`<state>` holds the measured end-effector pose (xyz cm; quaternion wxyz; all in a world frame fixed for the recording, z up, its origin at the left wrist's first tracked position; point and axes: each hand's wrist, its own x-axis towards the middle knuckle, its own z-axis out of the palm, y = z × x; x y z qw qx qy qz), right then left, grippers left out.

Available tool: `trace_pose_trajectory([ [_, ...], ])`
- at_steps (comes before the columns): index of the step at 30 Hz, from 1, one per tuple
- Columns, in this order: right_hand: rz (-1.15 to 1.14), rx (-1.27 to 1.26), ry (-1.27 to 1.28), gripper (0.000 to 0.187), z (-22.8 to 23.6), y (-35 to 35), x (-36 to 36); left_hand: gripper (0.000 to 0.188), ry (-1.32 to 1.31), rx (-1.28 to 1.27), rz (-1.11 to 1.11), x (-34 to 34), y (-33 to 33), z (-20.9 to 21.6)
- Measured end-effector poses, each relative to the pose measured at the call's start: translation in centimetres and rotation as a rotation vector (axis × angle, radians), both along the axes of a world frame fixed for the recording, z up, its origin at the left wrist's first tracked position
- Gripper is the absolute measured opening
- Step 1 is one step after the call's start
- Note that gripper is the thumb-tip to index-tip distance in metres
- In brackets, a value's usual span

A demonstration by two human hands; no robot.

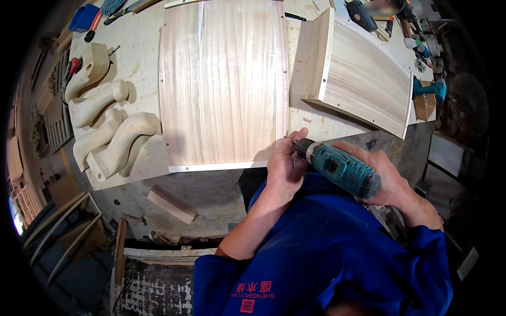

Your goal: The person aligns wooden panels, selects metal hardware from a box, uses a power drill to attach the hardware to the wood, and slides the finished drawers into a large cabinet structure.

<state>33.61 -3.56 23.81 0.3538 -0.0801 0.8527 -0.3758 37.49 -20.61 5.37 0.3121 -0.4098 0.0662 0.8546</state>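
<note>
My right hand [389,176] grips a teal and black cordless drill [345,171], tilted so its chuck points up and left. Right at the chuck, my left hand [284,164] has its fingers curled in around the drill's tip; what they pinch, if anything, is too small to make out. Both hands are at the near right corner of a large pale wooden panel [221,84], which lies on the workbench. Small dark screw heads or holes dot the panel's two long sides, and light strips edge its ends.
Several curved wooden legs [129,139] lie left of the panel. To the right rests a second wooden piece [363,79] with raised sides. Beyond it are another teal power tool [432,91] and a dark tool [361,16]. A wood block [172,204] lies below the bench's near edge.
</note>
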Motion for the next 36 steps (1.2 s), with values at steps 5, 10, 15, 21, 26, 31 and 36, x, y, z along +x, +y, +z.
trace_pose_trajectory([
  [5,0.023,0.03,0.014,0.078,-0.2,-0.7,-0.6,0.028,0.825,-0.822,-0.637,0.4,-3.7,2.0],
  [10,0.077,0.093,-0.024,0.076,0.3,-1.7,-1.7,0.017,1.248,-1.572,-0.593,-1.8,-6.6,2.1],
  [15,0.116,0.137,0.005,0.073,0.5,-2.4,-2.1,0.021,1.407,-1.863,-0.701,-3.0,-6.6,-1.2],
  [21,0.094,0.108,-0.013,0.069,0.6,-2.9,-2.9,0.023,1.399,-1.894,-0.657,-3.0,-6.3,-0.9],
  [26,0.143,0.197,-0.012,0.073,0.2,-3.1,-3.1,0.025,1.407,-1.951,-0.575,-3.0,-6.1,-1.4],
  [31,0.172,0.201,-0.005,0.079,-0.1,-3.2,-3.5,0.024,1.43,-1.909,-0.569,-3.1,-6.3,-1.6],
  [36,0.283,0.262,0.064,0.077,-0.2,-3.3,-3.9,0.024,1.412,-1.911,-0.539,-3.2,-6.2,-0.9],
])
